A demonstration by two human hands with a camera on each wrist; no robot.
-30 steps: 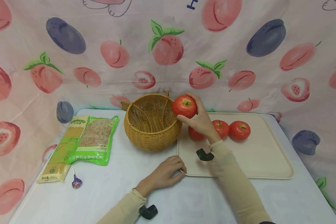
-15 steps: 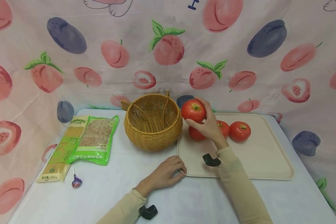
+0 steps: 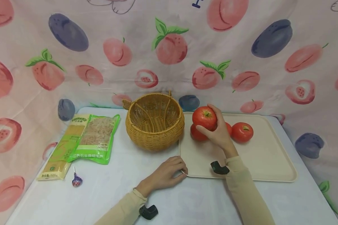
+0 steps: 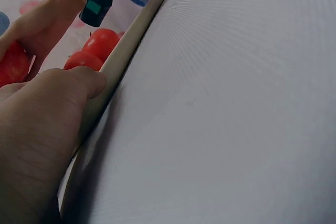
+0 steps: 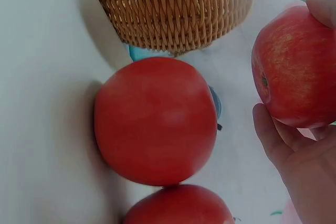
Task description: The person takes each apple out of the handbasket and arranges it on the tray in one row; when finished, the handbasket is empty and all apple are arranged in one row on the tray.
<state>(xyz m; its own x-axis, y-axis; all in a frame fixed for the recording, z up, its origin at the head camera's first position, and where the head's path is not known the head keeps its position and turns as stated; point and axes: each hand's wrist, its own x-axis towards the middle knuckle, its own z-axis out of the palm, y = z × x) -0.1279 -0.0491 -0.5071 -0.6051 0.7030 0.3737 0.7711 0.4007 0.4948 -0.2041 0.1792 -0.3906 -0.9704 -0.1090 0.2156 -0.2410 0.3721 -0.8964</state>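
A red apple (image 3: 204, 118) is pinched between the thumb and fingers of my right hand (image 3: 221, 134), raised over the left part of a beige tray (image 3: 267, 159). In the right wrist view this apple (image 5: 294, 66) hangs apart from the ones on the tray. On the tray, one apple (image 3: 197, 133) is partly covered by the held one, a second (image 3: 229, 128) is mostly behind the right hand, and a third (image 3: 242, 132) shows whole. My left hand (image 3: 164, 173) holds the tray's front left corner; in the left wrist view its thumb lies at the rim (image 4: 126, 56).
A wicker basket (image 3: 155, 142) stands just left of the tray, its opening facing me. Farther left, a green-edged food bag (image 3: 97, 134) overlaps a yellow noodle pack (image 3: 54, 168), with a lollipop (image 3: 77, 180) in front. A fruit-print cloth (image 3: 169, 75) hangs behind.
My right hand has carried the apple away from the basket's right rim, rightward and lower over the tray. The left hand stays at the tray corner. The head view has shifted slightly.
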